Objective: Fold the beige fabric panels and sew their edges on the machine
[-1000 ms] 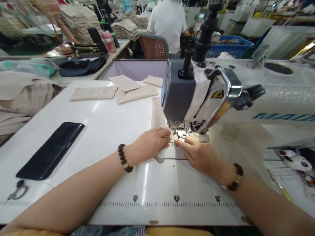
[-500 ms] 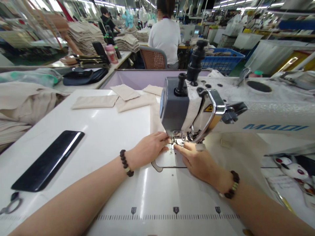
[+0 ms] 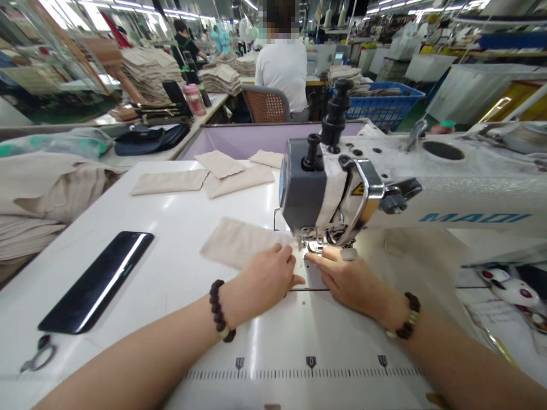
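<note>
Beige cloth piece (image 3: 233,242): flat on the white tabletop (image 3: 179,219), left of the sewing machine (image 3: 304,185), its right end near the lit presser foot (image 3: 315,247); its outline is blurred.
Left hand (image 3: 265,274): bent fingers over the cloth's right end, thumb stretched out apart from them; whether they pinch it or only press on it, I cannot tell.
Right hand (image 3: 352,278): released, index finger pointing left just in front of the presser foot, thumb standing apart from it.
Dark beaded bracelets (image 3: 217,307): one on each wrist.
Far side of the tabletop: more beige pieces (image 3: 171,181), some overlapping.
Left of the tabletop: a heap of beige cloth (image 3: 40,185), folded and layered.
Black phone-like slab (image 3: 97,282): lying aslant on the tabletop, a small grey ring (image 3: 41,357) at its near end.
Near edge: a printed scale (image 3: 310,373), its zero roughly below the gap between the hands.
Behind the machine: a seated person in a white shirt (image 3: 282,71), a brown chair (image 3: 267,104) and a blue basket (image 3: 380,108).
</note>
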A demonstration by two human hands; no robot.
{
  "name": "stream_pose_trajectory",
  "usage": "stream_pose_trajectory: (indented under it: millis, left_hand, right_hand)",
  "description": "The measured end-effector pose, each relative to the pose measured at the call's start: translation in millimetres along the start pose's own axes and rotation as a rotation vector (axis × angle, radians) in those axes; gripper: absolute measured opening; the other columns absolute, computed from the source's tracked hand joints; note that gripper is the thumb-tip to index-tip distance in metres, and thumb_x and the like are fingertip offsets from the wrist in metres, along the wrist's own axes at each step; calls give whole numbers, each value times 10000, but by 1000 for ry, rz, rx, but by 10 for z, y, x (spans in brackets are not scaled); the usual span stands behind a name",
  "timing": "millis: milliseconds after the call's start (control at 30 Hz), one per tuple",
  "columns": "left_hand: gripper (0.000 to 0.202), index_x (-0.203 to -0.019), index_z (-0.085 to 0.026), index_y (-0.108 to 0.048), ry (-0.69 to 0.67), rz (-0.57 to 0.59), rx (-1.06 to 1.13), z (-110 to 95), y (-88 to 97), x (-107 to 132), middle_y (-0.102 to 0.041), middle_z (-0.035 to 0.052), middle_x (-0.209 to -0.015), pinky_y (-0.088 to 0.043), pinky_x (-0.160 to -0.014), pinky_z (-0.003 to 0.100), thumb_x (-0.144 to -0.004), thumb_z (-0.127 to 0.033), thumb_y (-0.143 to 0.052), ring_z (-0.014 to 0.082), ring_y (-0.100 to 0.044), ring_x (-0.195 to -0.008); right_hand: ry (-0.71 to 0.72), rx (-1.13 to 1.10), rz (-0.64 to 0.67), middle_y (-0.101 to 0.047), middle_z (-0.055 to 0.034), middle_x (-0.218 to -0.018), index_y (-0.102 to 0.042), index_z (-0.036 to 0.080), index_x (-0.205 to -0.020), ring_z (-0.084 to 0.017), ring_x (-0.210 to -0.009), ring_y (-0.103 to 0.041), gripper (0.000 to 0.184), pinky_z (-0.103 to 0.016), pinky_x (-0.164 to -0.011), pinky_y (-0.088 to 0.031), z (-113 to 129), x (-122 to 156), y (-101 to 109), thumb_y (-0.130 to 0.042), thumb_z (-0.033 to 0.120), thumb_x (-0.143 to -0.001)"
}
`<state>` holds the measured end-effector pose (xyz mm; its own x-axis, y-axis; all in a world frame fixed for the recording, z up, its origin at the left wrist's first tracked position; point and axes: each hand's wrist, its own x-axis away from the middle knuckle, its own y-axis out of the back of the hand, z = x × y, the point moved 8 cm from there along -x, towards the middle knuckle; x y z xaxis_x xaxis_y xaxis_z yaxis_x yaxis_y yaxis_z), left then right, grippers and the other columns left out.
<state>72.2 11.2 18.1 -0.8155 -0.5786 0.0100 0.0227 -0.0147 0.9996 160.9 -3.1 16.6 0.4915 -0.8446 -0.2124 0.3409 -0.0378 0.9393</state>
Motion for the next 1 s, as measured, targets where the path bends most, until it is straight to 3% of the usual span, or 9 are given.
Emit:
stream_pose_trajectory:
  millis: [167, 300, 433, 667, 800, 1000]
  left_hand:
    - [164, -850, -120, -571, -182, 27, 101, -337, 57, 150, -549, 61, -822, -438, -612, 289, -856, -284, -569, 191, -501, -752]
    - [115, -892, -122, -552, -259, 63, 170, -381, 81, 184, -541, 61, -853, -446, -668, 288, -905, -146, -440, 175, -491, -767]
    - [136, -923, -112, -552, -263, 127, 197, -376, 59, 183, -542, 66, -848, -455, -703, 293, -905, -114, -416, 184, -496, -796]
    - [163, -934, -112, -566, -230, 80, 205, -310, 25, 164, -546, 72, -871, -459, -768, 292, -912, -114, -405, 183, -503, -848]
    - [166, -981, -106, -560, -192, 82, 212, -215, -7, 120, -548, 79, -930, -463, -802, 295, -908, -109, -411, 185, -503, -907]
    - [174, -978, -115, -556, -153, 36, 244, -87, -8, 48, -553, 73, -944, -473, -800, 282, -908, -103, -397, 170, -513, -924]
  right_hand:
    - [133, -67, 39, -550, -41, -735, -596, 143, -930, -143, -647, -484, 245, -250, -592, -348, 86, 68, 36, -379, 91, -827]
    - [261, -59, 87, -498, -37, -680, -608, 150, -833, -154, -597, -408, 287, -292, -539, -273, 197, 141, 41, -324, 142, -875]
    - [339, -60, 100, -481, -41, -671, -613, 151, -830, -166, -601, -381, 333, -316, -548, -246, 282, 182, 48, -290, 162, -910]
    - [308, 9, 73, -477, -36, -651, -617, 139, -801, -162, -585, -380, 350, -313, -542, -252, 264, 153, 20, -288, 153, -918]
    - [246, 23, 58, -493, -31, -666, -617, 133, -898, -156, -586, -406, 256, -290, -545, -272, 205, 118, -3, -363, 125, -860]
    - [146, 82, 28, -534, -31, -695, -615, 137, -983, -161, -626, -472, 264, -267, -572, -327, 127, 56, -21, -435, 99, -793]
